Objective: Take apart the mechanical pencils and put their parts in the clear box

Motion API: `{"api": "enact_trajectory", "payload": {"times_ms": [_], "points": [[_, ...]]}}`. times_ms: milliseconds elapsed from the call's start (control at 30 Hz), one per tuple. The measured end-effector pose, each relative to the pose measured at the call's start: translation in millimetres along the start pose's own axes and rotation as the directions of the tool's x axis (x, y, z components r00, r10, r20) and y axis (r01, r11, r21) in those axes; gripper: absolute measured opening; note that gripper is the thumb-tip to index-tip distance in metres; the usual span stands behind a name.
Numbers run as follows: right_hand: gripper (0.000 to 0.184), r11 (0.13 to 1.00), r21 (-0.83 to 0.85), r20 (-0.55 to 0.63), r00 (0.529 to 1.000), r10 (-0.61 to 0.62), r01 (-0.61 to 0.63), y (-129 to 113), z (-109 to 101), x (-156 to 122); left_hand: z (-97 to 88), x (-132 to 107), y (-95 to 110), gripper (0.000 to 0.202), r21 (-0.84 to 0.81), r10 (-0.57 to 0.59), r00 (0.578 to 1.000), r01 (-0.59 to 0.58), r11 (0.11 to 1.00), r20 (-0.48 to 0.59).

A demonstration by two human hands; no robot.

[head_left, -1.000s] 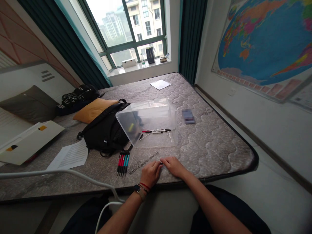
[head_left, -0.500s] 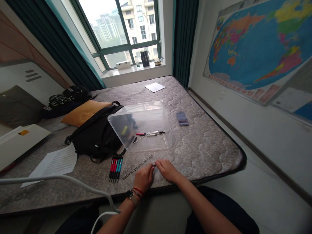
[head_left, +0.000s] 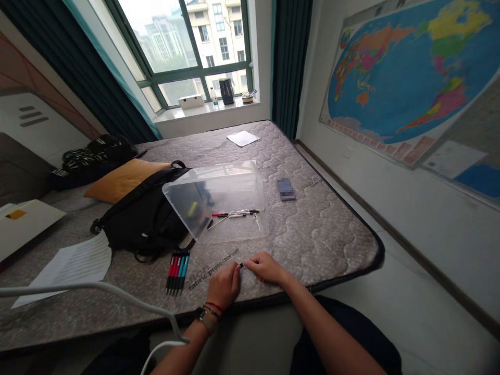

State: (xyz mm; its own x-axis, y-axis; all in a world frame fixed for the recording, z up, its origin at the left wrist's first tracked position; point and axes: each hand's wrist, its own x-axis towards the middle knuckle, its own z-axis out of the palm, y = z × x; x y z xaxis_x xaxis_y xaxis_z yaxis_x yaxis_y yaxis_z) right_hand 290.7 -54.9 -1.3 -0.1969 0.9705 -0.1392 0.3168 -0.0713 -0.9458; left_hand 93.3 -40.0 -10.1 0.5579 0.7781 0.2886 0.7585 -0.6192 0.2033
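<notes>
View: head, looking down on a quilted mattress (head_left: 324, 234).
Work in hand: the left hand (head_left: 223, 285) and right hand (head_left: 265, 267) meet over a small dark piece (head_left: 241, 265), too small to identify.
Hands: both narrow, fingertips closed on the piece from either side.
Piece's place: between the fingertips, near the mattress's front edge.
Side-by-side pens (head_left: 177, 272): about five, left of the hands, exact count unclear.
Loose pens (head_left: 230, 214): about three, with thin parts, seen through the box.
Clear plastic box (head_left: 215, 200): one, ahead of the hands.
Backpack (head_left: 140, 221): one, black, touching the box.
Paper sheets (head_left: 70, 265): two, one left, one far (head_left: 242, 138).
Blurred packet (head_left: 286, 189): one, right of the box.
</notes>
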Motion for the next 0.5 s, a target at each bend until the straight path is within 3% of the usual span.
{"api": "enact_trajectory", "payload": {"times_ms": [67, 133, 233, 300, 333, 400, 500], "points": [[0.052, 0.988, 0.144, -0.002, 0.999, 0.051, -0.05, 2.7, -2.5, 1.6, -0.5, 0.4, 0.5, 0.028, -0.002, 0.0, 1.0, 0.0, 1.0, 0.0], [0.053, 0.935, 0.351, -0.085, 0.992, 0.095, -0.06, -0.2, -6.5, 2.0, -0.5, 0.6, 0.9, 0.029, -0.005, -0.005, 1.0, 0.005, 1.0, 0.003], [0.067, 0.729, 0.684, -0.153, 0.98, 0.126, 0.013, -11.2, -12.5, -0.1, 0.0, 0.9, 1.0, 0.029, -0.008, -0.011, 1.0, 0.011, 1.0, 0.004], [0.07, 0.634, 0.773, -0.096, 0.991, 0.09, 0.018, -15.9, -12.5, -1.2, 0.5, 1.0, 1.0, 0.028, -0.006, -0.01, 1.0, 0.01, 1.0, 0.005], [0.067, 0.646, 0.764, -0.055, 0.996, 0.072, -0.004, -15.9, -10.5, -1.0, 0.7, 1.0, 0.9, 0.028, -0.004, -0.009, 1.0, 0.009, 1.0, 0.005], [0.054, 0.747, 0.663, -0.006, 0.997, 0.076, -0.053, -11.0, -2.9, 1.2, 0.8, 1.0, 0.8, 0.028, 0.001, -0.009, 1.0, 0.009, 1.0, 0.008], [0.036, 0.885, 0.46, -0.037, 0.995, 0.097, -0.069, 1.4, 11.0, 6.7, 0.3, 0.8, 0.9, 0.029, 0.009, -0.01, 1.0, 0.01, 1.0, 0.02]]}}
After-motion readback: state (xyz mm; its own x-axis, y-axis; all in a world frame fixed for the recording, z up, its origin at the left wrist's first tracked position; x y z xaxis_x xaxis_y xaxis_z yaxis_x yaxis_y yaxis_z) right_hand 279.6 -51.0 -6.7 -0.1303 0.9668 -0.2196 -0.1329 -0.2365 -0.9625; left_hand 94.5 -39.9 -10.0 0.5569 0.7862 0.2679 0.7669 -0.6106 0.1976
